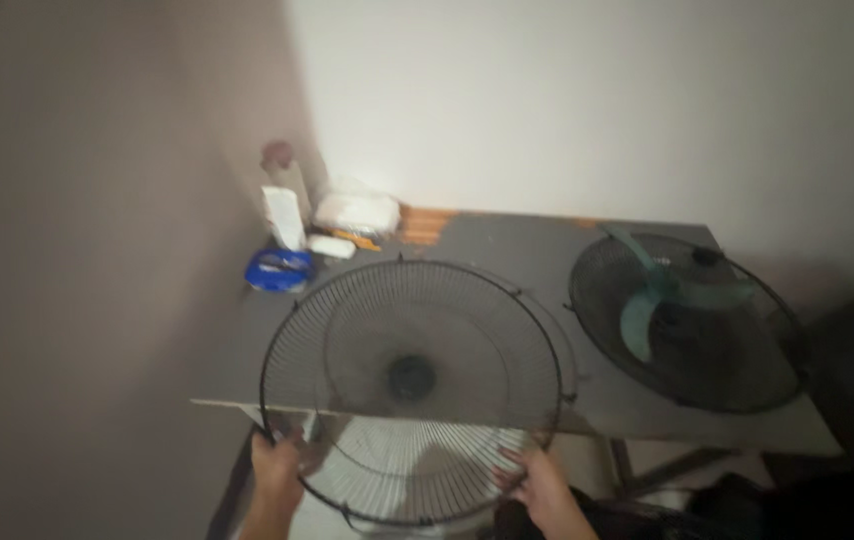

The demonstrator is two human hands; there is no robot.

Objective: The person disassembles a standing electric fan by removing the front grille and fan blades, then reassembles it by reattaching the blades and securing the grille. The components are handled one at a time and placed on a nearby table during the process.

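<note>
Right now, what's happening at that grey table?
A person grips a round black wire fan grille by its lower rim, left hand and right hand on opposite sides. It overhangs the near edge of the grey table. To the right lies the other black grille holding teal fan blades. A blue tub and bottles stand in the far corner.

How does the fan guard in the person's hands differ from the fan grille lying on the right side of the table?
The held fan guard is gripped at its lower rim by the left hand and right hand and juts past the table edge; the right grille lies untouched, wholly on the table. The held guard is bare wire with a dark centre hub; the right grille carries teal blades. The held guard looks larger in frame. Both are round, dark wire.
</note>
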